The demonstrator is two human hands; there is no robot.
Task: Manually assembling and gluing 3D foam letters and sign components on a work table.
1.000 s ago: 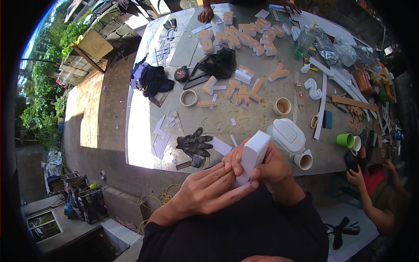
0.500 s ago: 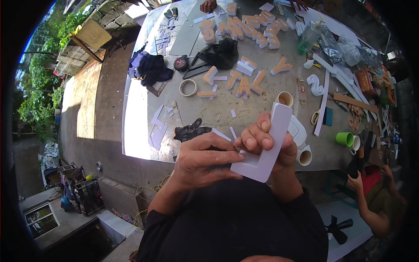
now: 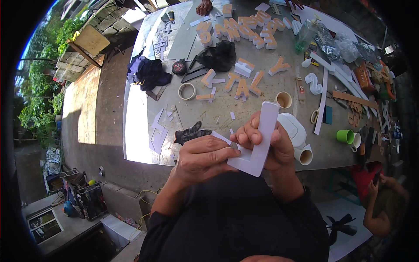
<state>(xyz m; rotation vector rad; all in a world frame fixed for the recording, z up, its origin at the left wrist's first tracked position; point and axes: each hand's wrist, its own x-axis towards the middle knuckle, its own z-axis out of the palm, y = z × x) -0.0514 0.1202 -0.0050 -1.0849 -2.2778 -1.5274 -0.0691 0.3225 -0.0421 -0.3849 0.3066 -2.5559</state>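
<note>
A white L-shaped letter [image 3: 263, 142] is held up in front of me, over the near edge of the table. My right hand [image 3: 279, 146] grips its long arm, with the thumb on one side and curled fingers on the other. My left hand [image 3: 203, 159] pinches the end of the short arm between fingers and thumb. Just beyond my left hand, a black glove [image 3: 191, 133] lies on the table beside a thin white strip [image 3: 221, 137]. Right of the letter stand a white lidded container [image 3: 291, 129] and a mug [image 3: 304, 156] on its side.
Letters with tan faces [image 3: 242, 89] lie mid-table, and more are heaped [image 3: 240, 28] at the back. A tape roll [image 3: 187, 98], tape measure [image 3: 179, 67] and dark blue cloth [image 3: 148, 76] lie left. A green cup [image 3: 345, 136] and scraps crowd the right. Another person [image 3: 379, 209] is at lower right.
The L-shaped letter has shifted slightly left and turned a little more upright, still in both hands. The person at lower right has drawn their arms in, with a dark object in hand.
</note>
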